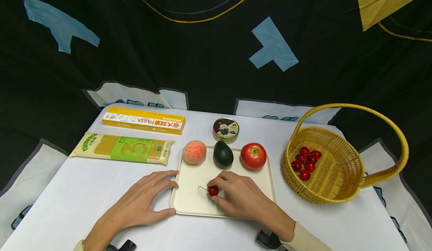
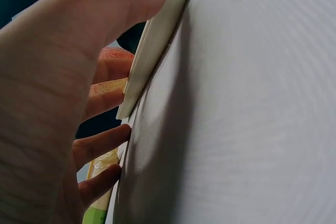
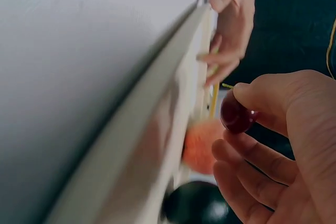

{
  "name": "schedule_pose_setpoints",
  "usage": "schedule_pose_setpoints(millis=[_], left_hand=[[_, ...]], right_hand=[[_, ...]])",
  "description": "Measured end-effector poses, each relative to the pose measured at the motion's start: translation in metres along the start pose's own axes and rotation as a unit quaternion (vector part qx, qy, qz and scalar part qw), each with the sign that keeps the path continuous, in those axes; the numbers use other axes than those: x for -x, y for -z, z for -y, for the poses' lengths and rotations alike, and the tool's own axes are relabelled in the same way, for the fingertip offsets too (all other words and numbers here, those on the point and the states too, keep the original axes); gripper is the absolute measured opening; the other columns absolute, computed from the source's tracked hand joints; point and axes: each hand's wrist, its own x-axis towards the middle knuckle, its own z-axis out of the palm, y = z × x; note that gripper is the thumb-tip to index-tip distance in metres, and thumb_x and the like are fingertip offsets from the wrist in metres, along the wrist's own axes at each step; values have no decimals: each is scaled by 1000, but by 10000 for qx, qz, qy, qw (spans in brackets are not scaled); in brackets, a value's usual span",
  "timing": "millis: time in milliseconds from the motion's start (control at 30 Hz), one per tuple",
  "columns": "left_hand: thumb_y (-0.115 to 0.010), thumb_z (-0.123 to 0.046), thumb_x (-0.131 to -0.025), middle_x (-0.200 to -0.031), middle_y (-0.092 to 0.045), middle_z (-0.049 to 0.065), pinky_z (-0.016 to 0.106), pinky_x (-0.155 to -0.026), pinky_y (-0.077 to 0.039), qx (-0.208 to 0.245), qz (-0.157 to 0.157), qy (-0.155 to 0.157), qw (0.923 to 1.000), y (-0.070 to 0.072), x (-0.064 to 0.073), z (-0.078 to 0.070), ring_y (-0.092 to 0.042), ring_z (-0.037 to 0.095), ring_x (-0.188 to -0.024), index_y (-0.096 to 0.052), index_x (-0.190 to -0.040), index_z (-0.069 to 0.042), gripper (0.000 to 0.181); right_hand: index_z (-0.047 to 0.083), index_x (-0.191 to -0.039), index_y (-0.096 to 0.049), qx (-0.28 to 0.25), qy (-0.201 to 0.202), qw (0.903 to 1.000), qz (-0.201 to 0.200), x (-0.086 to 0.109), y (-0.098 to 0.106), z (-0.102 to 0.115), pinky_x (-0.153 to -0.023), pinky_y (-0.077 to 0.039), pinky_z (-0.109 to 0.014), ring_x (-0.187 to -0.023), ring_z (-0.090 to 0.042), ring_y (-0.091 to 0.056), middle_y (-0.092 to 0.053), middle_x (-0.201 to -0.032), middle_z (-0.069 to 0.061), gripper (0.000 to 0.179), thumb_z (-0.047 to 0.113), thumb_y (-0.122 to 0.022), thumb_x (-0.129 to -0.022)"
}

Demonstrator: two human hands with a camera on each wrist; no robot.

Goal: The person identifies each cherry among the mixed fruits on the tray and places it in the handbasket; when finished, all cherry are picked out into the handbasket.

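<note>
A dark red cherry (image 1: 213, 191) with a thin stem is pinched between the thumb and fingers of my right hand (image 1: 241, 196), low over the cream square tray (image 1: 189, 203). In the right wrist view the cherry (image 3: 236, 115) shows at the thumb tip. My left hand (image 1: 143, 199) lies at the tray's left edge, fingers spread, with the thumb (image 2: 152, 1) against the rim in the left wrist view. Along the tray's far side sit a speckled peach (image 1: 194, 152), a dark green avocado (image 1: 223, 154) and a red apple (image 1: 253, 156).
To the right stands a wicker basket (image 1: 351, 165) with a tall handle, holding several cherries (image 1: 309, 161). A small round tin (image 1: 226, 128) sits behind the tray. At the back left lie a yellow pasta box (image 1: 143, 120) and a bag of spaghetti (image 1: 123, 148).
</note>
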Motion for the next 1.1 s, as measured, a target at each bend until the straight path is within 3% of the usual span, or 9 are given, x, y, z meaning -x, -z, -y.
schedule_pose_setpoints(millis=[300,567,667,933,1100], left_hand=[[-80,-69,-85,-162,-50,-10,58,-116,-47,57,84,81,9999,-1,-2,-2,-51,24,-146,-68,-127,-40,52],[-82,-68,-84,-163,-51,-9,58,-117,-46,51,161,138,9998,-1,-3,-4,-51,25,-147,-69,-126,-39,52],[-81,-68,-85,-163,-51,-9,58,-117,-46,28,176,152,9997,0,-3,-4,-51,25,-147,-69,-126,-39,52],[-81,-68,-85,-163,-50,-8,57,-118,-45,-15,166,115,9998,2,-3,-4,-51,24,-148,-69,-127,-38,52],[-82,-66,-85,-162,-51,-9,58,-118,-45,6,128,110,9999,2,-1,-4,-51,23,-147,-69,-126,-38,52]], right_hand=[[25,-118,-72,170,-215,9971,-703,30,25,-20,-66,-53,-22,-81,-4,-60,-67,-104,14,34,25,-88,-88],[21,-119,-70,384,-581,9900,-1229,61,55,-41,-71,-63,-27,-86,-7,-69,-73,-111,9,46,13,-94,-80],[19,-119,-70,573,-808,9856,-1372,71,68,-48,-69,-63,-27,-84,-8,-68,-74,-110,7,49,11,-96,-78],[11,-123,-67,974,-1476,9691,-1721,92,94,-65,-71,-67,-44,-91,-21,-74,-74,-109,-3,52,9,-95,-79],[8,-126,-65,1045,-1940,9594,-1759,100,99,-76,-64,-65,-40,-83,-25,-73,-75,-108,-10,55,7,-93,-80]])
